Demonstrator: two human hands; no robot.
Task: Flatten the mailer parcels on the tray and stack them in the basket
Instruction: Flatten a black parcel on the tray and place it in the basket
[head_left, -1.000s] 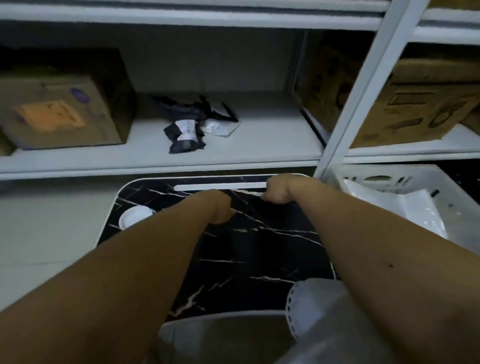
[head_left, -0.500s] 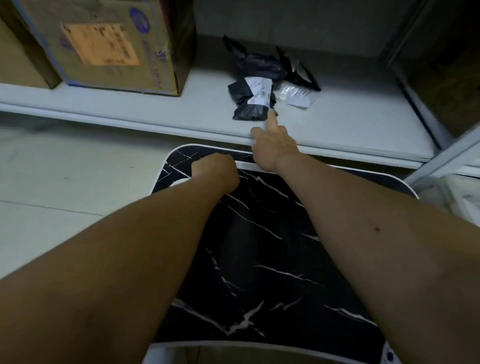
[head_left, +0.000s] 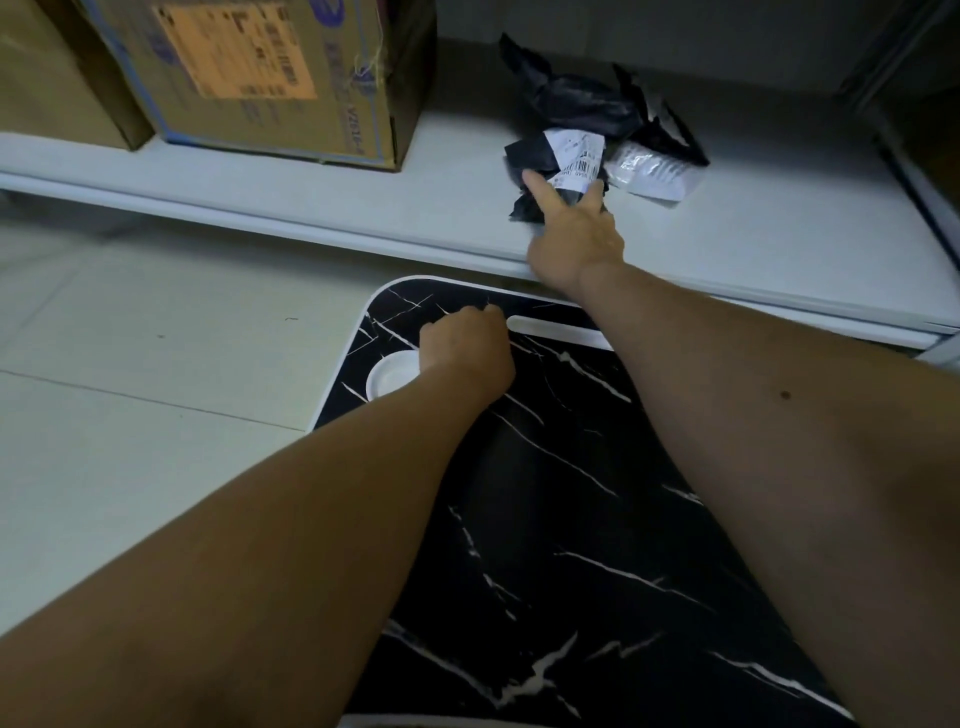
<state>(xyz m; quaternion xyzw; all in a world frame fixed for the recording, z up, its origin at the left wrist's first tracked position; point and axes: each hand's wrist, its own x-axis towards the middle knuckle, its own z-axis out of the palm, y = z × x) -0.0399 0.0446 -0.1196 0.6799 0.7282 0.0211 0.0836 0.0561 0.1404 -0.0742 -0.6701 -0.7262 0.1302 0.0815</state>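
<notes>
A crumpled black mailer parcel (head_left: 566, 156) with a white barcode label lies on the white shelf (head_left: 363, 202). A second crumpled black mailer (head_left: 576, 101) lies behind it, and a silvery one (head_left: 649, 171) to its right. My right hand (head_left: 574, 239) reaches over the shelf edge; its straight index finger and thumb touch the labelled parcel on either side. My left hand (head_left: 467, 348) rests as a fist on the far end of the black marble-patterned tray (head_left: 571, 519), just left of the tray's white handle slot. The basket is out of view.
A large cardboard box (head_left: 260, 78) with an orange label stands on the shelf at the left, with another box (head_left: 52, 78) beside it. A round white recess (head_left: 389, 374) sits in the tray's far left corner. Pale floor tiles (head_left: 156, 415) lie left of the tray.
My right hand left the tray's handle slot and stretched forward onto the shelf to the labelled black parcel. The view swung left and the basket dropped out of sight. My left hand stayed on the tray.
</notes>
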